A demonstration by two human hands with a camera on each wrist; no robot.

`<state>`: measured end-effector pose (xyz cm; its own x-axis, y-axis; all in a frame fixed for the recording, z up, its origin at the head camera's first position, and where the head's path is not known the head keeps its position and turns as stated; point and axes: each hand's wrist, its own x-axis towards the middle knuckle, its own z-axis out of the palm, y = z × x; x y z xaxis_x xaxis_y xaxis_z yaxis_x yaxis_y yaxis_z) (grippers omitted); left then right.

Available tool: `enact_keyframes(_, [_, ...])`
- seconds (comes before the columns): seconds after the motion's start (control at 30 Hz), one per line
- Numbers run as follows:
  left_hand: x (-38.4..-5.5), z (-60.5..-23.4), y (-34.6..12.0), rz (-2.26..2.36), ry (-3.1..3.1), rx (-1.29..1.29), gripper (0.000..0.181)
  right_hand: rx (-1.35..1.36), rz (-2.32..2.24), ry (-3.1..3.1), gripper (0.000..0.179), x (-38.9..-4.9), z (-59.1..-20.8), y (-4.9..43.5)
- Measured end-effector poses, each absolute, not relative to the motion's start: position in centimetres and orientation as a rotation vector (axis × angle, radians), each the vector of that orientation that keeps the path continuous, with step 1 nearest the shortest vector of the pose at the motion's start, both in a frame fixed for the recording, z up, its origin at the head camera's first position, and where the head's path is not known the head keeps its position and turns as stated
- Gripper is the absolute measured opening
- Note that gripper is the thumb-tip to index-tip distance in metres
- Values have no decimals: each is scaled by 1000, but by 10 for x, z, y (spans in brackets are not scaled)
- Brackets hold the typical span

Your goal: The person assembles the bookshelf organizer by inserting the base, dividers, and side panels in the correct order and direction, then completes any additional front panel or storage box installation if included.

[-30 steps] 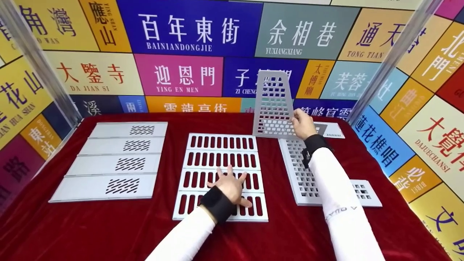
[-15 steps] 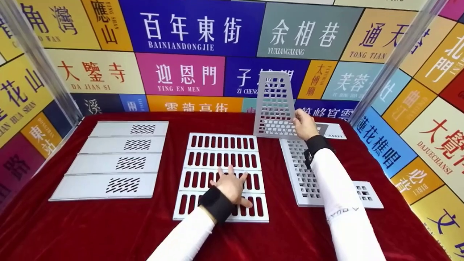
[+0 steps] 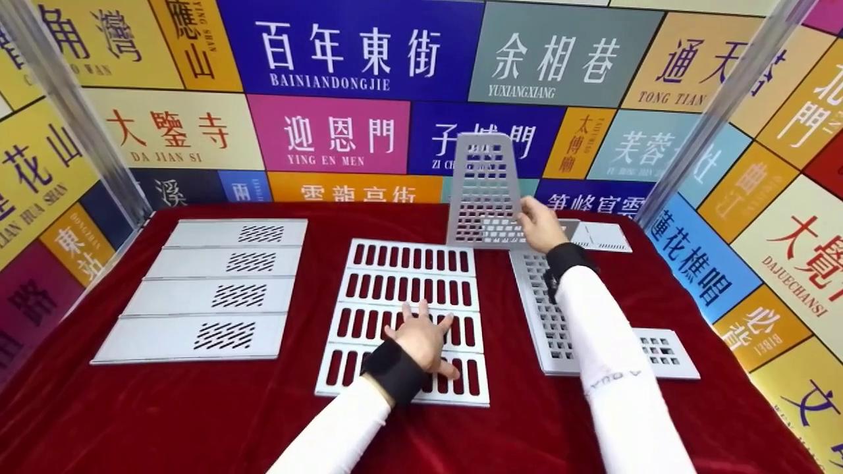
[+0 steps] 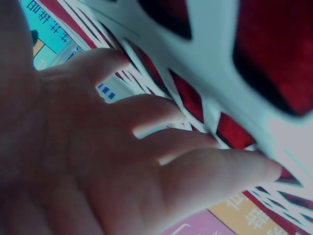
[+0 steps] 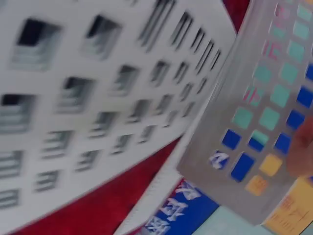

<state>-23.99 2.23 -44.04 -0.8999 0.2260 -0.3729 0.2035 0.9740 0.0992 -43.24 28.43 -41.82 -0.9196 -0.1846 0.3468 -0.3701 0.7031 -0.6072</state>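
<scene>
In the head view my left hand [image 3: 421, 341], fingers spread, rests on the pale slotted metal panels [image 3: 369, 305] in the middle. The left wrist view has the fingertips against the slotted metal [image 4: 215, 54]. My right hand [image 3: 543, 224] pinches the right edge of a grey perforated metal panel [image 3: 484, 197] with a slanted side, held upright above the cloth. Beneath it lies a stack of square-holed panels [image 3: 537, 296], partly hidden by the right arm. The right wrist view catches that stack [image 5: 142, 54] close up, beside the held panel [image 5: 210, 152].
Several plain panels with slanted slits [image 3: 171, 296] lie in overlapping rows at left. A white plate with fine slits [image 3: 602, 236] is at the back right. Dark red cloth [image 3: 217, 421] covers the table. Sign-covered walls [image 3: 329, 135] and clear corner posts [image 3: 718, 92] enclose it.
My right hand has shifted left with the perforated panel, which has turned slightly. The slotted panels seem to have slid a little to the right, while my left hand stays spread on them.
</scene>
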Motion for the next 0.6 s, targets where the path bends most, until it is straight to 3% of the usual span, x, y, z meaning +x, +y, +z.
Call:
enact_keyframes(0.2, [-241, -439, 20, 65, 2724, 284, 107, 424, 1005, -2651, 5, -440, -419, 268])
enact_keyframes(0.6, [-243, -439, 24, 66, 2693, 278, 107, 332, 1158, -2536, 32, -433, -421, 255])
